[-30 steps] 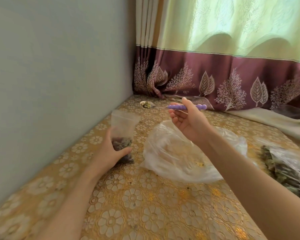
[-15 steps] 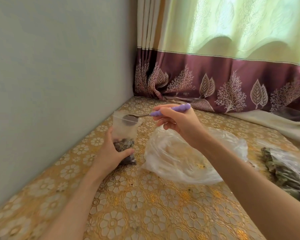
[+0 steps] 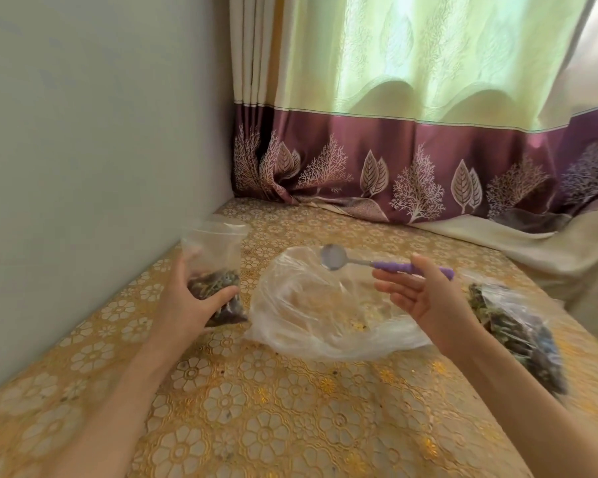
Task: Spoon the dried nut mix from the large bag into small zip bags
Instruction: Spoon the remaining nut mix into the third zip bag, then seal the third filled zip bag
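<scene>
I see no readable writing or label anywhere. My left hand [image 3: 190, 301] grips the small zip bag [image 3: 214, 267] upright on the table [image 3: 256, 408]; my right hand [image 3: 425, 298] pinches the purple-handled spoon [image 3: 359, 262], its bowl empty, over the large bag [image 3: 325, 315].

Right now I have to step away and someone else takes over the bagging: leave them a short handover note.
Left hand grips the small zip bag, upright, mouth open, partly filled with mix.
Right hand holds the purple-handled spoon, bowl empty, above the large clear bag.
Large bag lies nearly empty on the table. Another filled bag lies at right.
Left: scoop the remaining mix, then zip the small bag.
</scene>
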A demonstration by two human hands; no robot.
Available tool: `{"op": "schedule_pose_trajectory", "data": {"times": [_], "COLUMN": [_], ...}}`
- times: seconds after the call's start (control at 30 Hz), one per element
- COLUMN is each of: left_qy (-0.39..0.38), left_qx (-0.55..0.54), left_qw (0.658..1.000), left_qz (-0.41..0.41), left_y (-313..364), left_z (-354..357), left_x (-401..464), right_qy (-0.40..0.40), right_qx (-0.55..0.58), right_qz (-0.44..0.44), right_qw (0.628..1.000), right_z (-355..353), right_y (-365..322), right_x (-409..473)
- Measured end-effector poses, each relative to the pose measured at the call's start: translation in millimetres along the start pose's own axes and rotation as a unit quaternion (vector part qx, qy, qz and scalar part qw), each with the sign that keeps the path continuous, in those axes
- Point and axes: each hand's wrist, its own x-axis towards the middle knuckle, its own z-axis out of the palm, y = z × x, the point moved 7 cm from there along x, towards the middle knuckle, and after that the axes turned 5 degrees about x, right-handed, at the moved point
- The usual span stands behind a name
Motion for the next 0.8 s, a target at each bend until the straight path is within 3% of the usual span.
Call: {"op": "schedule_pose_trajectory", "data": {"times": [0.3, 0.4, 0.53, 0.67, 0.8], "left_qy": [-0.172, -0.22, -0.259, -0.28, -0.299], "left_qx": [-0.043, -0.047, -0.075, -0.062, -0.104], "left_qw": [0.984, 0.974, 0.962, 0.957, 0.948], "left_qz": [0.031, 0.04, 0.041, 0.043, 0.019], "left_y": [44, 59, 73, 77, 78], "left_z": [65, 90, 124, 150, 153], "left_x": [-30, -45, -60, -65, -62], "right_qy": [0.095, 0.127, 0.161, 0.101, 0.148], "right_qx": [-0.021, -0.107, -0.294, -0.389, -0.482], "right_qz": [0.004, -0.03, -0.131, -0.161, -0.23], "right_qw": [0.995, 0.986, 0.933, 0.901, 0.832], "right_z": [-47, -47, -45, -36, -39], "right_y": [44, 46, 36, 39, 26], "right_x": [-18, -9, -1, 6, -8]}}
